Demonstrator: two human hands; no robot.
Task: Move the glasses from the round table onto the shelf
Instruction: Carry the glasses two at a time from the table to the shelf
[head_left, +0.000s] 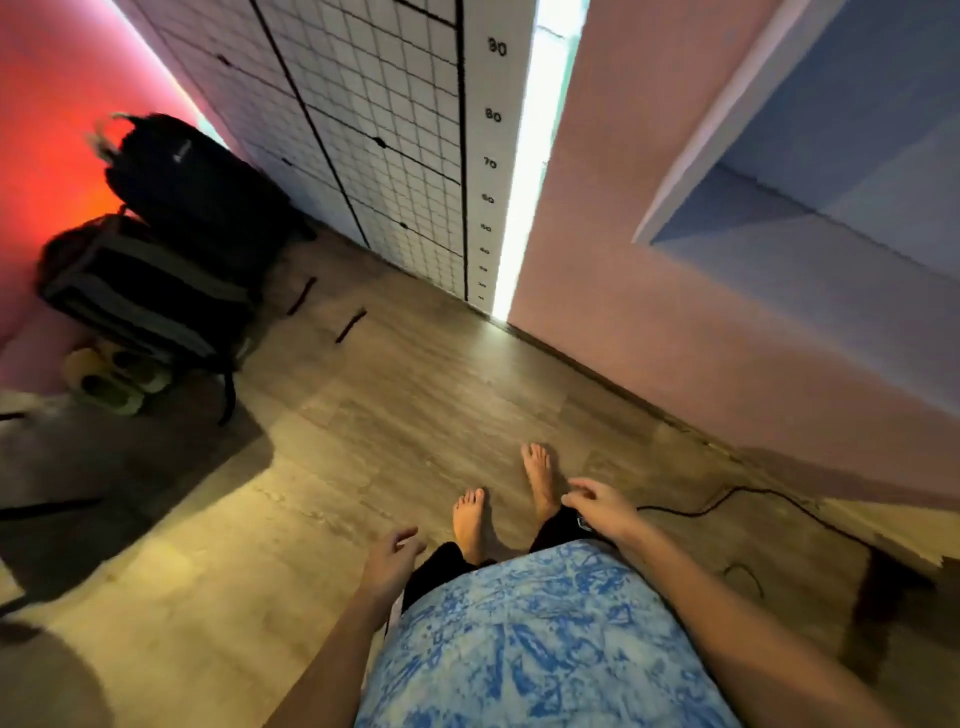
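Grey wood-look floor (363, 441) stretches below me, meeting a pink wall (649, 312) with a recessed shelf (831, 234) at upper right. Beside it a gridded panel (389, 130) carries height numbers, edged by a bright light strip (524, 208). Two dark backpacks (171, 249) lean in the left corner, pale shoes (111, 379) just beside them. Both my hands hang loose with fingers apart, holding nothing: left hand (389, 564) near my hip, right hand (600, 506) over my thigh. My bare feet (470, 519) stand on the floor. No glasses or counter show in this view.
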